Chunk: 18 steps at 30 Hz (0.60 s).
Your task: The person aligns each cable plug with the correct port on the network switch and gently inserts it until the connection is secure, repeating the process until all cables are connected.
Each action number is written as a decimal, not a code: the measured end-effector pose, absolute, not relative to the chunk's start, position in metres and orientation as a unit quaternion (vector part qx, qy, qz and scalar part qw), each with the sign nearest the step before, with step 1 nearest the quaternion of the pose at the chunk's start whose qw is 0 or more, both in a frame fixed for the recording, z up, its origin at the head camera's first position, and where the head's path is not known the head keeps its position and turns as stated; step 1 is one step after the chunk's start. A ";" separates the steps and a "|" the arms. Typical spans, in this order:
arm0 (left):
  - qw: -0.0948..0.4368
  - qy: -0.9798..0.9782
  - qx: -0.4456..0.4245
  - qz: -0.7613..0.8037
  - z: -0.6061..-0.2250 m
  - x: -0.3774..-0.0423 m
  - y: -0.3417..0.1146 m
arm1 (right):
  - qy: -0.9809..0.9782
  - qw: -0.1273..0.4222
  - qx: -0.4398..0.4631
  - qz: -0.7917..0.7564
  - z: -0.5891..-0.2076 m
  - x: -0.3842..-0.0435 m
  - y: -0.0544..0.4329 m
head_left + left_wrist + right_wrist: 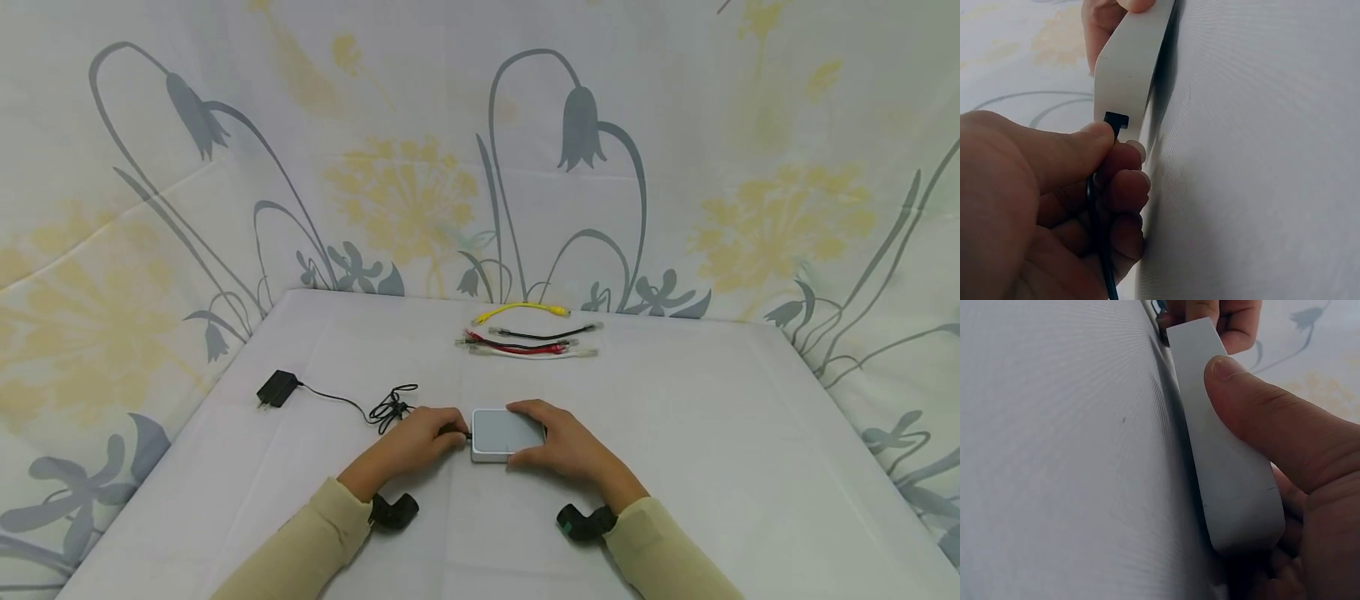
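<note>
A small white box with a grey top lies flat on the white-covered table between both hands. My right hand grips it from the right, with the thumb along its near side and fingers at the far side. At its left end, my left hand pinches a black cable plug between thumb and forefinger. The plug's tip sits right at a dark port in the box's end wall. From the plug a thin black cord runs down across the left palm in the left wrist view.
The cord's tied bundle lies left of the box, leading to a black power adapter. Behind the box lie short network cables: yellow, black, red and white. A patterned curtain stands at the back.
</note>
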State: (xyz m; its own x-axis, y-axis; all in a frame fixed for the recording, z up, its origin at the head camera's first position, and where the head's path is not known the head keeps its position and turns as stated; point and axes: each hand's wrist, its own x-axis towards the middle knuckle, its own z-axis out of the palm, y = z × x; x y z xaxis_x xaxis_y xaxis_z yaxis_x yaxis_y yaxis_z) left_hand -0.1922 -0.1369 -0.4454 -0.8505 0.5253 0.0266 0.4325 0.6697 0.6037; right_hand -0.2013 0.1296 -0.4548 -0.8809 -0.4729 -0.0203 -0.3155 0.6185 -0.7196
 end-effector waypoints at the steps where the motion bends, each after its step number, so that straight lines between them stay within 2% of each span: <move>1: 0.075 0.910 0.263 0.312 -0.445 -0.192 -0.137 | 0.893 0.104 -0.221 -0.379 -0.455 -0.201 0.130; 18: 0.031 0.907 0.285 0.310 -0.445 -0.191 -0.132 | 0.887 0.106 -0.215 -0.394 -0.458 -0.204 0.132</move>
State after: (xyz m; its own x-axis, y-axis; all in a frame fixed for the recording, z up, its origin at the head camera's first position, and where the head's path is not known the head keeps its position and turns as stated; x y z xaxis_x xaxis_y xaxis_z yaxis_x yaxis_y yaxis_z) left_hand -0.1914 -0.1324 -0.4455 -0.8356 0.5361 0.1202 0.4975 0.6456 0.5794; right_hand -0.2039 0.1322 -0.4579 -0.8849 -0.4654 -0.0178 -0.2990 0.5972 -0.7443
